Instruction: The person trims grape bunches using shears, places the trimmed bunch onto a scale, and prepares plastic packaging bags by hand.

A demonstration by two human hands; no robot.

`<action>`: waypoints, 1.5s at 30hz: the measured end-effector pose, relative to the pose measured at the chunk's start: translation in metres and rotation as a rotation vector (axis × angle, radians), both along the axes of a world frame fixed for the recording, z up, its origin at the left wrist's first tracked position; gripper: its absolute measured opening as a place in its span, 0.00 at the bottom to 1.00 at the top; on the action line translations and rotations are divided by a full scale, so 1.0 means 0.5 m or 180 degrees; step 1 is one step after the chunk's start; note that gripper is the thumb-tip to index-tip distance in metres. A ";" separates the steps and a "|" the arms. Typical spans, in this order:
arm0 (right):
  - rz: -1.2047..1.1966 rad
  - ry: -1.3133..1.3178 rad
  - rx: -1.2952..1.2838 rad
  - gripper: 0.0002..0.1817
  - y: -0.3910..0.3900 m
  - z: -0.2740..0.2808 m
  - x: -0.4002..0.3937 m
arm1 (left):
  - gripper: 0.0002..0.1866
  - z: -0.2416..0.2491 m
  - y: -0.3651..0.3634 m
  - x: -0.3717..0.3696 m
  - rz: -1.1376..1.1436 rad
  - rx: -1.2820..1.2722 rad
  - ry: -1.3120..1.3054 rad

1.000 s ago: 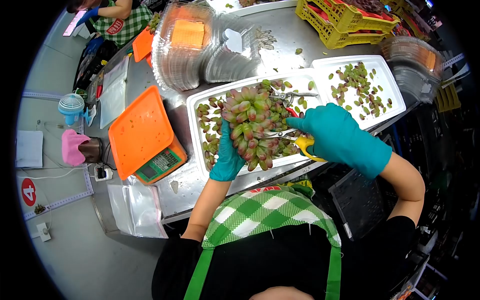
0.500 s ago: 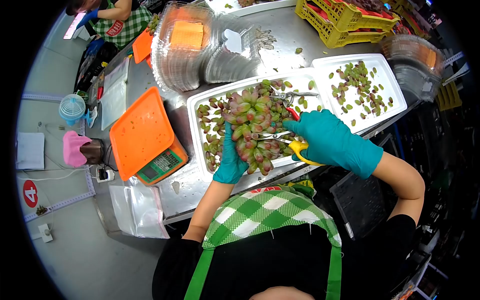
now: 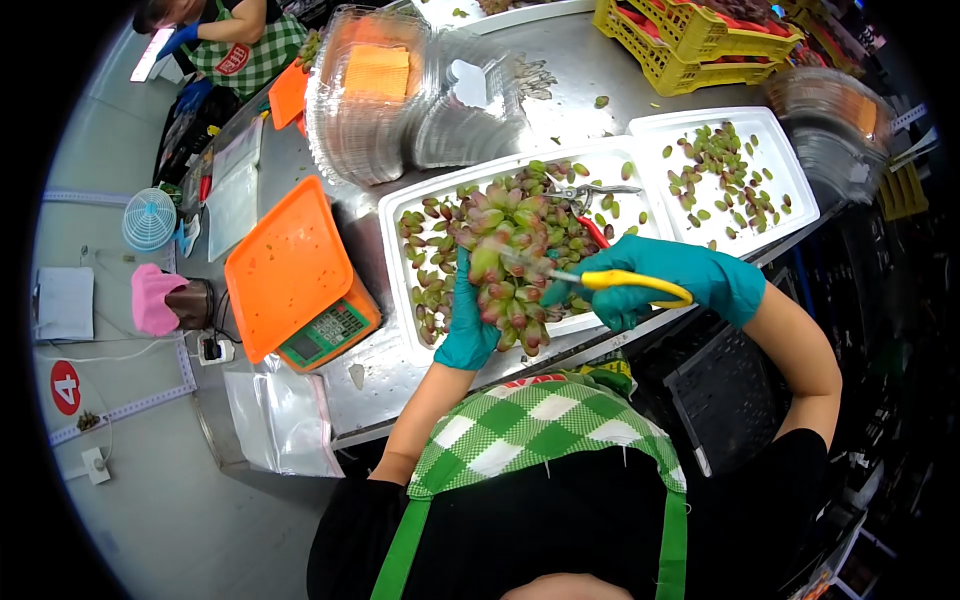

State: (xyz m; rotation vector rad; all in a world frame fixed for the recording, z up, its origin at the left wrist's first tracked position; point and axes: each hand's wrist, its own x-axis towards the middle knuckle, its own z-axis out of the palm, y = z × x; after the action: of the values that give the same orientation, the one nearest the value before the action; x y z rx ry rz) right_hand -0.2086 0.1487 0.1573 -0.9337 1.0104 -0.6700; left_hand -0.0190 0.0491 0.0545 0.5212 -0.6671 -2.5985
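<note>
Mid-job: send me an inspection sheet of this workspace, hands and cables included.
Surface: metal table, stray green bits on it.
Job things: grape bunch over the larger white tray; yellow-handled scissors at it, blades blurred, contact unclear.
Clutter: red-handled pruners in the tray among loose grapes; orange scale and stacked clear containers nearby.
Hands: left hand holds the bunch, partly hidden behind it; right hand holds the scissors.
Cables: dark cords left of the scale; nothing seen near the hands.
Surroundings: another person at upper left; blue fan beyond the scale.
</note>
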 end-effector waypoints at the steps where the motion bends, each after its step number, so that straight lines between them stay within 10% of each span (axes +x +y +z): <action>1: -0.0042 0.0151 -0.0269 0.29 0.003 0.023 0.001 | 0.34 -0.010 -0.004 0.001 -0.0023 0.0047 0.0045; 7: -0.0793 0.4890 -0.2098 0.24 0.042 0.022 -0.018 | 0.34 -0.027 -0.022 -0.002 0.0133 0.0394 0.0216; 14: 0.0100 0.4620 -0.2143 0.12 0.061 0.082 0.039 | 0.35 -0.023 -0.020 -0.005 -0.0107 0.0307 0.0309; 23: 0.1036 0.6593 -0.2666 0.15 0.026 0.040 0.114 | 0.34 -0.023 -0.009 0.001 0.0273 0.0211 0.0096; 31: 0.1297 0.6509 -0.2806 0.12 0.016 0.044 0.116 | 0.33 0.045 0.013 -0.002 0.0423 -0.0033 -0.0648; 45: 0.1551 0.6493 -0.3289 0.07 -0.007 0.039 0.097 | 0.31 -0.040 -0.005 0.019 0.0070 0.0565 0.0400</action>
State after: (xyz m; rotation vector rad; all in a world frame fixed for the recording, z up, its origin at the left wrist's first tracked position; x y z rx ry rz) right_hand -0.1603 0.1453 0.1768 -2.8550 2.0009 0.6254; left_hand -0.0096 0.0466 0.0347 0.4110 -0.3899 -2.6578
